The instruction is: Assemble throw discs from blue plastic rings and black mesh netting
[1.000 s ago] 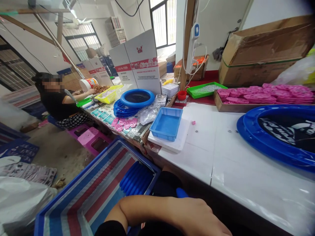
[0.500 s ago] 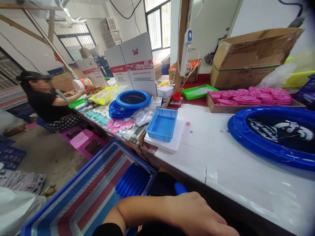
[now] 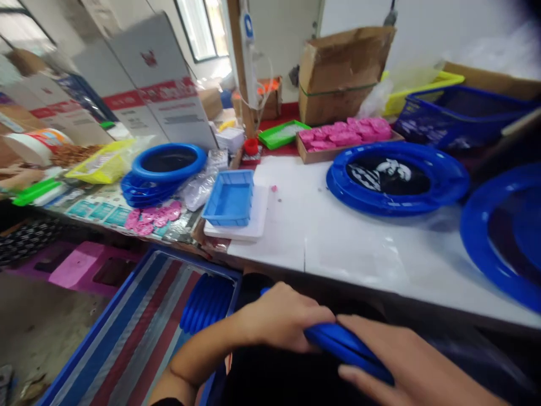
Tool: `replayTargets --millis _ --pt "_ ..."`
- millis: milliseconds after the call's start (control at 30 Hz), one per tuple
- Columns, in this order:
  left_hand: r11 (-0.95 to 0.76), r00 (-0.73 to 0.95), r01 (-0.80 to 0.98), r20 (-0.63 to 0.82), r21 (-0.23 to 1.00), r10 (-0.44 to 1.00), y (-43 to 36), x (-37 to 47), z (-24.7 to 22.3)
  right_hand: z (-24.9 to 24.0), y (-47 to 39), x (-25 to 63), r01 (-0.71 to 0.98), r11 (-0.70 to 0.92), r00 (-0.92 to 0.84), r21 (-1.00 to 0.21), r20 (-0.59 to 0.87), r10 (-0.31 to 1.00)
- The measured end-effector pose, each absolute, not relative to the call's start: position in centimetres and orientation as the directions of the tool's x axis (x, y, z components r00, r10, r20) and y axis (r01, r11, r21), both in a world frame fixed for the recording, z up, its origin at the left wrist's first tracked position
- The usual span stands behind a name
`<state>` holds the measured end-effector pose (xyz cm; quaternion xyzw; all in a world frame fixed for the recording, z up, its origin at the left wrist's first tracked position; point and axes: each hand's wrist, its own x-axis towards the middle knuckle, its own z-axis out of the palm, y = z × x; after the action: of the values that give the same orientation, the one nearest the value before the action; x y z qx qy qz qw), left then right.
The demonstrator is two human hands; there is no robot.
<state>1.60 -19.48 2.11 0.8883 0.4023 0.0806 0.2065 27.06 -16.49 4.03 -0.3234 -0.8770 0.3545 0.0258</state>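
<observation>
Close to my body, below the table's front edge, my left hand point(image 3: 287, 318) is wrapped round a blue plastic ring point(image 3: 344, 345). My right hand point(image 3: 389, 358) grips the same ring further right, thumb below and fingers above it. Several blue rings point(image 3: 207, 301) stand in a row in a striped-lined bin at lower left. On the white table, a blue ring with a black printed centre point(image 3: 397, 177) lies at the right, and another blue ring point(image 3: 507, 225) sits at the far right edge.
A light-blue tray point(image 3: 230, 197) rests on a white block. Pink pieces fill a cardboard tray point(image 3: 321, 155) at the back. A dark-blue basket point(image 3: 460, 113) is at back right. Pink stools point(image 3: 80, 262) stand at left. Another person's arm point(image 3: 14, 177) shows at the left edge.
The view has turned right. My right hand has come into view on a blue ring. My left hand, earlier lower with its fingers out of sight, now shows closed on that ring.
</observation>
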Motion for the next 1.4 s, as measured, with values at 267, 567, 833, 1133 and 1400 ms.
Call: replayTargets --millis 267,567,833,1133,1400 --pt "-0.581 0.645 0.670 0.025 0.462 0.764 -18.7 1.7 3.3 9.3 -14.7 25.8 0.640 0.336 -0.738 -0.691 -0.428 0.522" --pt "-0.618 0.665 0.652 0.059 0.439 0.744 -17.8 2.3 4.0 9.1 -14.6 26.7 0.631 0.359 -0.745 -0.687 -0.408 0.528" --pt "-0.699 0.714 0.505 0.211 0.507 0.668 -17.3 1.6 3.9 9.2 -13.8 27.9 0.542 0.264 -0.805 -0.798 -0.402 0.436" --pt "-0.750 0.724 0.417 0.311 0.513 0.615 -16.9 2.0 4.6 9.7 -14.6 28.1 0.506 0.138 -0.776 -0.851 -0.380 0.504" --pt "-0.785 0.737 0.428 0.330 0.448 0.590 -16.9 2.6 4.8 9.6 -15.4 28.7 0.505 0.222 -0.774 -0.834 -0.324 0.545"
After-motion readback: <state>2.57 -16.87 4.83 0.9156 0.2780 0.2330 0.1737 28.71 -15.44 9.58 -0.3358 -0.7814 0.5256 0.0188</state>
